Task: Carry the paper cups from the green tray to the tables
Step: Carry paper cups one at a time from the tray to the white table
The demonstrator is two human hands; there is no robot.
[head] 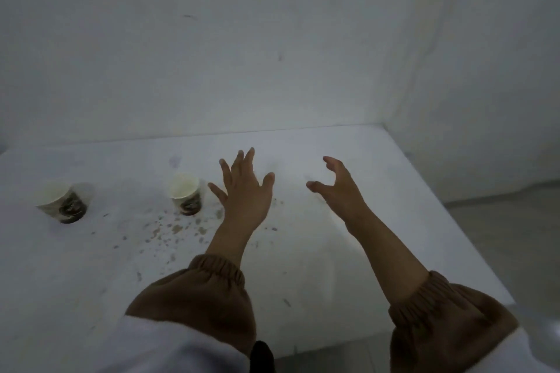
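Brown sleeves reach over the counter. Left grip splayed, right grip half-curled, both empty. Paper cups stand left, likely delivered.

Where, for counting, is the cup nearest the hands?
Head view: that cup stands on the white table, just left of the left hand; other cup farther left.

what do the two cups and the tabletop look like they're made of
Far-left cup and middle cup: probably paper, with a matte cream inside, a thin rim and a dark printed band low on the wall. Tabletop: a hard, smooth white surface, perhaps laminate or painted board. It has a dull sheen, and the brown specks seem to sit on top. The dim light leaves it open.
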